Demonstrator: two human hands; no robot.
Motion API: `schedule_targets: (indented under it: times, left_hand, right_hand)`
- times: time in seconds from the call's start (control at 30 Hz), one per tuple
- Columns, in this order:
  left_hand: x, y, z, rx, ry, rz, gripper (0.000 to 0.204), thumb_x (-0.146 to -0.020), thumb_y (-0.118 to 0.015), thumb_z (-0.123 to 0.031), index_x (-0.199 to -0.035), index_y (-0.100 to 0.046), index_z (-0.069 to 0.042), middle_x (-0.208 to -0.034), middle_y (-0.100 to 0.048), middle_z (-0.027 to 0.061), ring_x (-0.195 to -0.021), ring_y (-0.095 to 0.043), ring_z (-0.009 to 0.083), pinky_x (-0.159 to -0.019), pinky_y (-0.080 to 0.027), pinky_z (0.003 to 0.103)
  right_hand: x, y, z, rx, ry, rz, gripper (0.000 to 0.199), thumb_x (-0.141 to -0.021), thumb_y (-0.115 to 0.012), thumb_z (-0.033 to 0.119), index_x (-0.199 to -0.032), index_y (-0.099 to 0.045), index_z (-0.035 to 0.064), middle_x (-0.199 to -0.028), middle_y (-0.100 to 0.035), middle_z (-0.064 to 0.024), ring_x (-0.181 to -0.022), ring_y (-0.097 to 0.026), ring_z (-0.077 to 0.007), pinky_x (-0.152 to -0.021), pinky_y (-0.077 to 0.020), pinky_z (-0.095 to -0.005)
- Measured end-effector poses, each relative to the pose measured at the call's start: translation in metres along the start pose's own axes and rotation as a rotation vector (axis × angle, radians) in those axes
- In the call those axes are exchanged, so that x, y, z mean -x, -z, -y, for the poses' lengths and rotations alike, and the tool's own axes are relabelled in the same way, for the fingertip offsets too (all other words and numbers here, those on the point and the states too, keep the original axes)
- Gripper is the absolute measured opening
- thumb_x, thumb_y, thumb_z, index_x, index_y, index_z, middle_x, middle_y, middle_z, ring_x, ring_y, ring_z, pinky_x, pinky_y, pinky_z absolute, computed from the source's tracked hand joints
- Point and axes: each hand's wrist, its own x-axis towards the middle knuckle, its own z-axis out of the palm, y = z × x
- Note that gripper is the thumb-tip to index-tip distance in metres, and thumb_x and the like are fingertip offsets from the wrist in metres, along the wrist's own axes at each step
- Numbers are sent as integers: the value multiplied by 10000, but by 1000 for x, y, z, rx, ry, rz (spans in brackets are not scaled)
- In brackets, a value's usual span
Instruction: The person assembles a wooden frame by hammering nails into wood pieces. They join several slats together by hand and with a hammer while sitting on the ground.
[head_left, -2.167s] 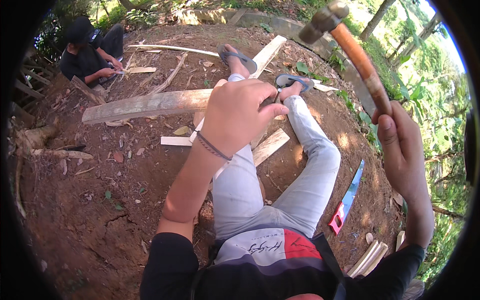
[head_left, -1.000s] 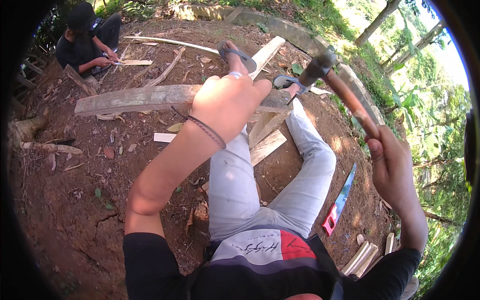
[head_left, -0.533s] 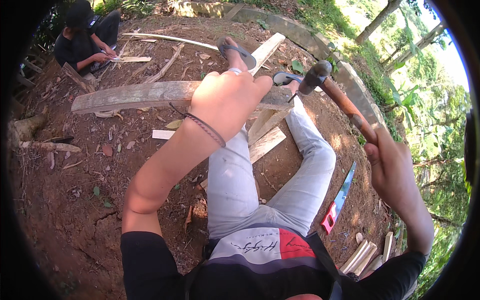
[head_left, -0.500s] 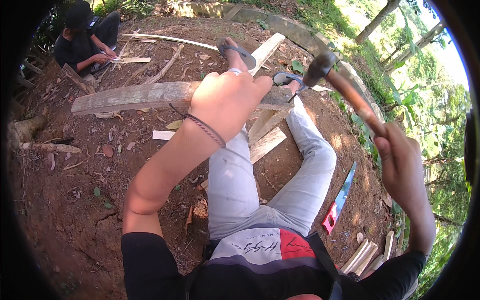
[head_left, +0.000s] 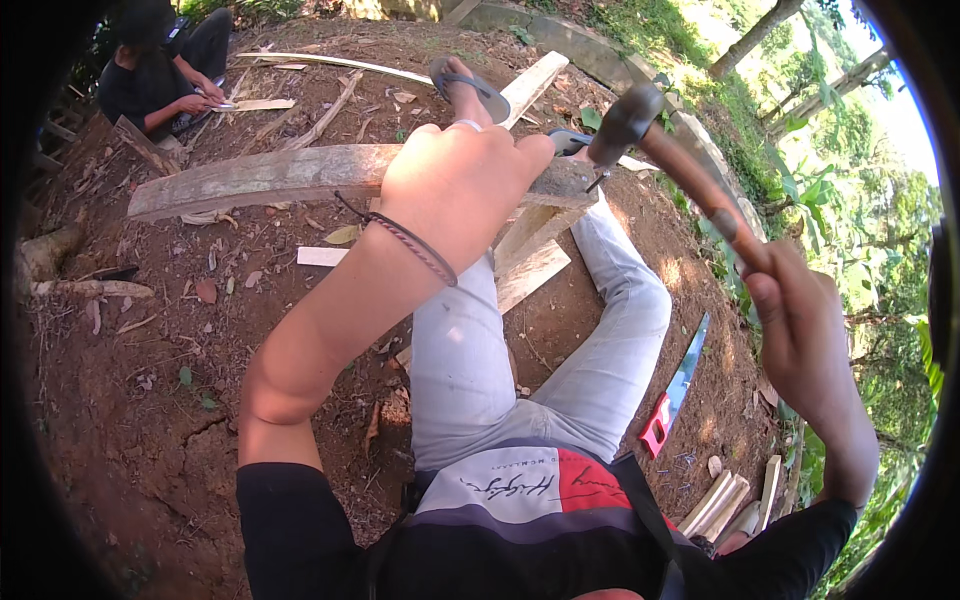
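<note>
My left hand (head_left: 455,175) is wrapped over a rough wooden beam (head_left: 260,183) that lies crosswise in front of me. Close to the beam's right end a nail (head_left: 598,181) sticks out at a slant. In my right hand (head_left: 795,310) is a hammer (head_left: 700,187), gripped by its wooden handle. The dark hammer head hovers just above the nail, with a small gap between them. Under the beam's right part stands another piece of wood (head_left: 528,232), between my lower legs.
A handsaw with a red handle (head_left: 657,425) lies on the soil right of my leg. Cut wood strips (head_left: 718,508) are stacked at the lower right. A pale plank (head_left: 535,88) lies ahead near my feet. At the far left another person (head_left: 150,75) sits holding a thin wood piece.
The hammer head has come slightly down and left, closer to the nail. The beam stays under my left hand, and the whole view has shifted slightly.
</note>
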Motion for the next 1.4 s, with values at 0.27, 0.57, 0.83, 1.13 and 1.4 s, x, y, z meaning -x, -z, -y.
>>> schedule_targets:
  times: [0.27, 0.57, 0.83, 1.13, 1.4]
  left_hand:
    - [1, 2, 2, 25, -7, -31, 303, -763, -581, -18, -1053, -540, -93, -812, -636, 100, -786, -670, 303, -667, -532, 409]
    - [-1, 5, -2, 5, 11, 63, 373, -758, -583, -8, -1118, -505, -69, -817, -642, 109, -802, -668, 309, -678, -530, 414]
    - [-3, 1, 1, 10, 35, 45, 452, -762, -574, -1, -1196, -462, -57, -786, -641, 115, -782, -666, 315, -672, -520, 429]
    - [-2, -1, 0, -24, 11, -7, 199, -821, -569, -89, -1014, -592, -127, -822, -640, 194, -701, -690, 269, -612, -540, 367]
    - [-2, -6, 0, -54, 22, -23, 202, -821, -571, -94, -1018, -592, -136, -841, -632, 193, -678, -680, 265, -601, -541, 368]
  right_hand:
    - [-4, -6, -1, -24, 48, -23, 292, -1028, -395, 309, -932, -465, 42, -582, -396, -28, -453, -384, -145, -440, -283, -303]
    - [6, 12, 3, -154, -89, -138, 336, -1031, -368, 349, -925, -473, 47, -590, -403, -16, -457, -396, -131, -431, -291, -309]
    - [6, 10, -8, -201, -35, -168, 321, -1025, -391, 351, -930, -457, 51, -576, -406, -14, -454, -408, -113, -413, -305, -313]
    - [4, 9, -1, -353, -141, -171, 277, -997, -466, 267, -890, -435, 13, -594, -428, -76, -468, -436, -207, -469, -311, -377]
    - [3, 2, -3, -371, -136, -129, 190, -986, -475, 201, -921, -456, 23, -588, -425, -40, -470, -433, -194, -465, -329, -376]
